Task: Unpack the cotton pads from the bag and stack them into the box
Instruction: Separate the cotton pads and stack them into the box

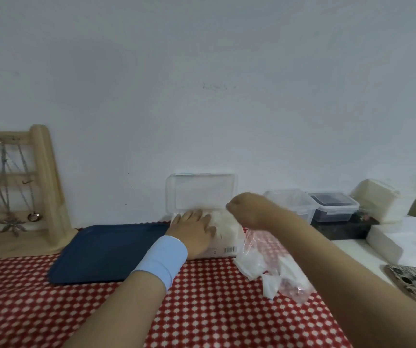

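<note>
A clear plastic box (223, 249) stands on the red checked cloth against the wall, its lid (202, 190) tipped up behind it. White cotton pads (224, 222) fill it. My left hand (192, 229), with a light blue wristband, lies flat on the pads with straight fingers. My right hand (247, 209) hovers over the box's right end, fingers curled downward and blurred; whether it holds anything does not show. The crumpled clear bag (274, 267) lies right of the box under my right forearm, with white pads showing through it.
A dark blue tray (101, 252) lies left of the box. A wooden jewellery stand (13, 187) with necklaces stands at far left. Lidded containers (332, 205) sit at the right by the wall, white boxes beyond them, and a patterned phone (415, 285) at the right edge.
</note>
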The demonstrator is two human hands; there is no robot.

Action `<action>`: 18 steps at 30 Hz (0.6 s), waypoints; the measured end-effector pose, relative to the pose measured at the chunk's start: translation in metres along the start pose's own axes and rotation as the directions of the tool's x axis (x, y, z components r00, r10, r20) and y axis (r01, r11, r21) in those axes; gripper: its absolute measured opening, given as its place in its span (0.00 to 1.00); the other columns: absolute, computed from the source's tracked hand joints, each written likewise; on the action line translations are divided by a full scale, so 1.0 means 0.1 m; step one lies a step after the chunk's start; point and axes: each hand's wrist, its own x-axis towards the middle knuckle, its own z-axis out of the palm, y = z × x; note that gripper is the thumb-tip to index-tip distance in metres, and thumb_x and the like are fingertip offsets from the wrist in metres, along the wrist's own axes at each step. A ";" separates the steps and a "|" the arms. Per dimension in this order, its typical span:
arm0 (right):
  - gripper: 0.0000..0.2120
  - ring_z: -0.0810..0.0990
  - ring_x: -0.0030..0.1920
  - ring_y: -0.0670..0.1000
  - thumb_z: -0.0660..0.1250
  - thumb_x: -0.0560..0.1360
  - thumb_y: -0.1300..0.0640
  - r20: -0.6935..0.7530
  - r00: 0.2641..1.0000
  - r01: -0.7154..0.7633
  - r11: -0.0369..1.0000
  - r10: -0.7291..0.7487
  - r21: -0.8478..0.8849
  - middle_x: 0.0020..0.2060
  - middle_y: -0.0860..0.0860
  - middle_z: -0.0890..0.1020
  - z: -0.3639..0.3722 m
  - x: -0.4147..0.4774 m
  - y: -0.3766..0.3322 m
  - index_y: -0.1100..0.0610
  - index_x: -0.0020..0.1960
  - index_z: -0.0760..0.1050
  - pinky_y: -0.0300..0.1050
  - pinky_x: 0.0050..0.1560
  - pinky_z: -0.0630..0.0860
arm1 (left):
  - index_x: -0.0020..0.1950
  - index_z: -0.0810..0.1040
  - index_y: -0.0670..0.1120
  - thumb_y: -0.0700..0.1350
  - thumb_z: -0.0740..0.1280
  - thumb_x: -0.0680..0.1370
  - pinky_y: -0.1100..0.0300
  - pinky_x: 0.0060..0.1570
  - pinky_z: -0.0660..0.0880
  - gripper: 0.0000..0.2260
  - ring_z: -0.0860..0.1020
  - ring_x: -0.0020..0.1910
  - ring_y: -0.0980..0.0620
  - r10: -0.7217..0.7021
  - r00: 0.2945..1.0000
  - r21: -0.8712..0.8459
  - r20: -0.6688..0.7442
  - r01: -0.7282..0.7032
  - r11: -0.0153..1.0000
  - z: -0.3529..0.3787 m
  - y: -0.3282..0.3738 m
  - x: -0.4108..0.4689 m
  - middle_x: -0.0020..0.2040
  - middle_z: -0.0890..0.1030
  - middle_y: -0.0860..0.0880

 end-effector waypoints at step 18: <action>0.18 0.86 0.36 0.48 0.57 0.72 0.70 0.166 0.971 0.150 0.980 -0.170 0.129 0.38 0.49 0.87 0.13 -0.62 0.34 0.55 0.42 0.84 0.42 0.38 0.83 | 0.50 0.80 0.56 0.49 0.62 0.79 0.58 0.48 0.78 0.07 0.80 0.47 0.53 0.065 0.990 -0.291 -0.126 -0.100 0.952 0.06 0.58 -0.53 0.48 0.82 0.56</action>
